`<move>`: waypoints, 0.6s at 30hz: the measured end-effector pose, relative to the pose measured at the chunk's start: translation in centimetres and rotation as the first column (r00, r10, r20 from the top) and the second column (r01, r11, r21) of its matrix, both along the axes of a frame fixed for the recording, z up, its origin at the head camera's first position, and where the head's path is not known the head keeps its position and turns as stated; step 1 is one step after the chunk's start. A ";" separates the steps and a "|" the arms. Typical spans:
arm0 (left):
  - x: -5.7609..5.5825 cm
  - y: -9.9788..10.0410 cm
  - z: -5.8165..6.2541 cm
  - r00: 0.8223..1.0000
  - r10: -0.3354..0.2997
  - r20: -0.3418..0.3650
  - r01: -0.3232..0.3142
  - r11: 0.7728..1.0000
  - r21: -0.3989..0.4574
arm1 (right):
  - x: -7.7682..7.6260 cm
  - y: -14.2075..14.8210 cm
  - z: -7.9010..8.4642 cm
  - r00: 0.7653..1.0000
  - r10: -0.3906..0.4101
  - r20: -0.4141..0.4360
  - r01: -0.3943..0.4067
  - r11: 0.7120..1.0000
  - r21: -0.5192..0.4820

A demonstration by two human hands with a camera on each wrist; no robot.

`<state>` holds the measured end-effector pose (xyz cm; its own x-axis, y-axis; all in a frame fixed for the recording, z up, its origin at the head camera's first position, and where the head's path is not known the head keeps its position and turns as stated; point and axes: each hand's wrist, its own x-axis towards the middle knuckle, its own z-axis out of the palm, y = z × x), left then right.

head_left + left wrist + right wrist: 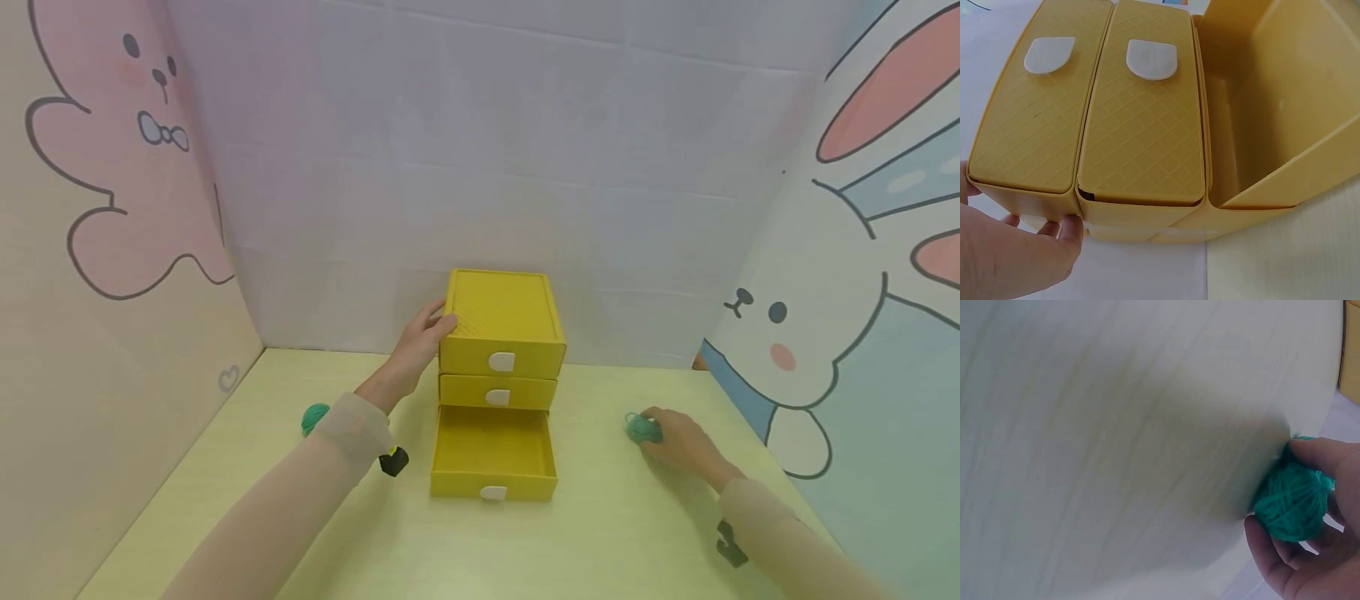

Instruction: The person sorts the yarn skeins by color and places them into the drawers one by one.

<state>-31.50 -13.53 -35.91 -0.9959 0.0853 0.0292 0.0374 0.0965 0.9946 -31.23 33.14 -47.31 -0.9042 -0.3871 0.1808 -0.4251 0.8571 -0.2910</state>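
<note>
A small yellow drawer cabinet (502, 304) stands on the table, with white tabs on its drawer fronts. Its bottom drawer (493, 442) is pulled out and bare inside; the two upper drawers are closed. My left hand (414, 350) rests against the cabinet's upper left side, thumb at the top edge and the other fingers along the side wall (1029, 203). To the right of the cabinet, my right hand (684, 446) grips a green ball of yarn (1294, 497) between thumb and fingers, low over the table. Part of the yarn is hidden by the fingers.
Another green yarn ball (315, 417) lies on the table left of the cabinet, partly behind my left sleeve. A white sheet (495, 167) hangs behind, and panels with cartoon animals flank both sides of the pale table (600, 533).
</note>
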 end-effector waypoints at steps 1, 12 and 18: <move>0.0 0.0 0.0 1.000 -0.001 0.001 0.001 1.000 0.000 | 0.0 0.0 0.0 1.000 0.002 0.001 -0.002 1.000 -0.008; 0.1 0.0 0.1 1.000 -0.013 -0.002 0.013 1.000 0.002 | 1.2 -1.6 0.7 0.998 0.068 -0.011 -0.068 0.994 -0.080; 0.0 -0.1 0.0 1.000 -0.009 -0.003 0.009 1.000 0.003 | 2.3 -4.0 2.4 0.991 0.132 -0.001 -0.131 0.984 -0.120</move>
<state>-31.50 -13.62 -35.88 -0.9950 0.0944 0.0325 0.0414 0.0935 0.9948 -28.97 29.16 -44.94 -0.8482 -0.4787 0.2267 -0.5294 0.7528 -0.3910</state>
